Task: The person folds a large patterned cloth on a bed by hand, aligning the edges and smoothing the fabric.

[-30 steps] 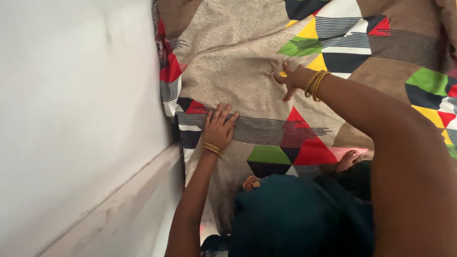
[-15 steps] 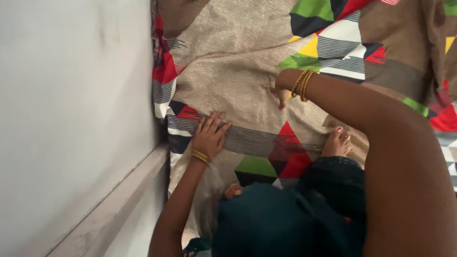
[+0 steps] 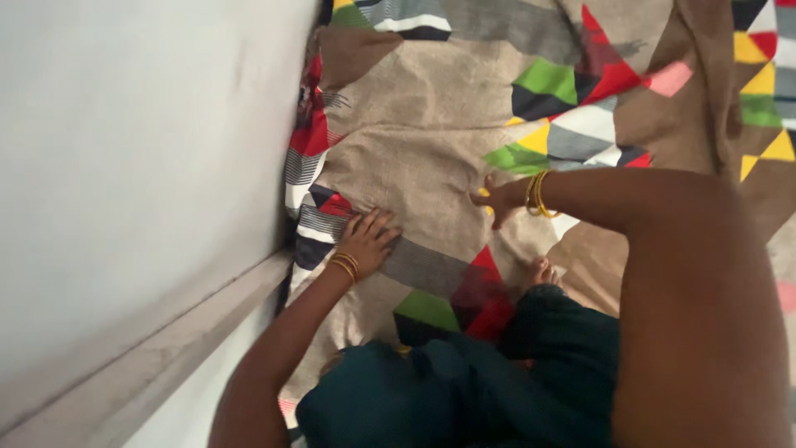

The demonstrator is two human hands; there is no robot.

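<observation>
sheet: beige bedsheet (image 3: pixel 414 158) with red, green, yellow, grey triangles, lying spread over the bed, edge butting against the white wall (image 3: pixel 141 166).
position: lying directly under both hands.
left hand (image 3: pixel 365 241): fingers spread, palm pressing flat near the wall-side edge.
right hand (image 3: pixel 500 199): grip curling, fingertips pressing into fabric mid-sheet; can't tell if pinching.

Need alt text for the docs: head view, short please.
Both hands press flat on a patterned bedsheet: left hand near the white wall, right hand further in. Gold bangles on both wrists; dark green clothing and a bare foot show below.
</observation>
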